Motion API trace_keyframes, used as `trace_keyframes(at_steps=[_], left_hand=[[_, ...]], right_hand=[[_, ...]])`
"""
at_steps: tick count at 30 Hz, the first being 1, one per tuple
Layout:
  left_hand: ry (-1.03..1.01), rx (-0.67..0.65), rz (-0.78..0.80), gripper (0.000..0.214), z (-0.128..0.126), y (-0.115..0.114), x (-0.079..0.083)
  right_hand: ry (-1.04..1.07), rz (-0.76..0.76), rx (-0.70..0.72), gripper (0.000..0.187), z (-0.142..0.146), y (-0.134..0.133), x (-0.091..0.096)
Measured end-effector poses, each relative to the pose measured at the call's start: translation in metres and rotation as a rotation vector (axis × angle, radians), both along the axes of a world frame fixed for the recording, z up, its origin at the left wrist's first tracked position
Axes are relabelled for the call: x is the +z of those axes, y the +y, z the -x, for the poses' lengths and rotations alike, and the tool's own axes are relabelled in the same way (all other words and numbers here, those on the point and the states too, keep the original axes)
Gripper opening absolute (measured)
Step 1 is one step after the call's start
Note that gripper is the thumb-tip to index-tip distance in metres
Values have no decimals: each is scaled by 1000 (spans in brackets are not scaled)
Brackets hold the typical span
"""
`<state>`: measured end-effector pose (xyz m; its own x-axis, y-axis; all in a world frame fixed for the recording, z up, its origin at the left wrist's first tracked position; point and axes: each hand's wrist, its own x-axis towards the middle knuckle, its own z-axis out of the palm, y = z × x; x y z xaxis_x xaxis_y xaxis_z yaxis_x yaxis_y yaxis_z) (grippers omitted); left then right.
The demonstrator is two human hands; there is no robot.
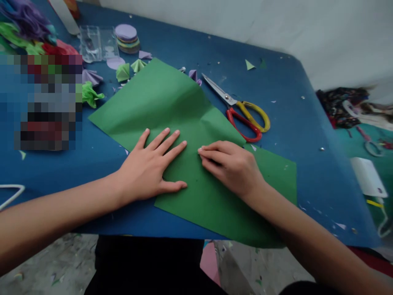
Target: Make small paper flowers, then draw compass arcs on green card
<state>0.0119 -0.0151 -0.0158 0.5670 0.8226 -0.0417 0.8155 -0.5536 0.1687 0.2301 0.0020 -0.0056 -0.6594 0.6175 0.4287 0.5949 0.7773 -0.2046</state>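
Green paper (172, 94) lies across the front of the table, its far part bulging upward and its near right part flatter. My left hand (152, 164) rests flat on it with the fingers spread. Just to the right, my right hand (231, 164) is closed in a pinch, fingertips together close to the paper's surface. Whether something small is between those fingertips is hard to see. Beyond the paper's right side lie scissors (227, 97) with one yellow and one red handle, blades slightly apart and pointing away to the left.
Folded paper pieces (123, 72), a clear plastic box (90, 43) and a stack of paper discs (126, 35) stand at the back left of the blue table (291, 106). Colourful crepe paper (27, 20) fills the far left corner. A white device (368, 177) is at the right.
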Motion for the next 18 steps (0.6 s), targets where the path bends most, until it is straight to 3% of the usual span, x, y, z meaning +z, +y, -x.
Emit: trace_keyframes(at_steps=[4, 8, 11, 14, 18], left_hand=[[11, 0, -2, 82, 0, 0, 1], [13, 10, 11, 85, 0, 0, 2], [16, 11, 11, 85, 0, 0, 2], [17, 6, 1, 83, 0, 0, 0], [20, 8, 10, 84, 0, 0, 1]], right_hand=[[-13, 55, 62, 14, -3, 0, 2], [14, 25, 12, 13, -4, -1, 3], [12, 90, 93, 15, -6, -1, 2], [-10, 20, 15, 14, -8, 0, 3], [-10, 106, 88, 15, -10, 2, 5]])
